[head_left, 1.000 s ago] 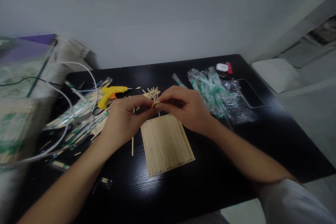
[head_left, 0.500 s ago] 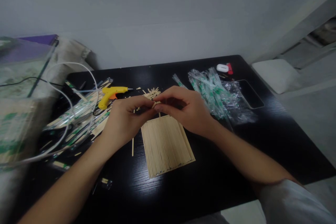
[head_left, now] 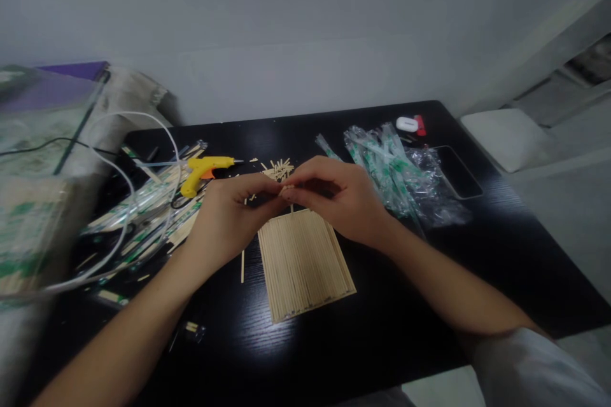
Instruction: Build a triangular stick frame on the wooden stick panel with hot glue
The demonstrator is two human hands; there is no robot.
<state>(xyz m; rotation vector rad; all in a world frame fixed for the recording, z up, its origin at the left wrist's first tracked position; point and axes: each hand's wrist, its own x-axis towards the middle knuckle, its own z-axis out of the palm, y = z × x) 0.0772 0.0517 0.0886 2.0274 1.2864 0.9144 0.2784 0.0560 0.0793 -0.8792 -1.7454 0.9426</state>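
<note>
My left hand (head_left: 229, 213) and my right hand (head_left: 341, 200) meet fingertip to fingertip above the far edge of a flat panel of thin wooden sticks (head_left: 305, 264). Both pinch small pale wooden pieces (head_left: 287, 191), mostly covered by the fingers. A short stick (head_left: 291, 208) points down from between the fingertips toward the panel. Just beyond the hands is a heap of short stick pieces (head_left: 278, 168). One long stick (head_left: 242, 261) lies left of the panel.
On the black table (head_left: 410, 318), a yellow glue gun (head_left: 210, 168) rests on packaged sticks (head_left: 143, 203) beside a white cable (head_left: 128, 187). Plastic wrappers (head_left: 386, 165), a phone (head_left: 456, 172), a white case (head_left: 407, 124) and a red item (head_left: 420, 126) lie at right.
The fingertips have closed slightly around the small pieces, which now show less. The whole view has shifted very slightly; the panel lies as before.
</note>
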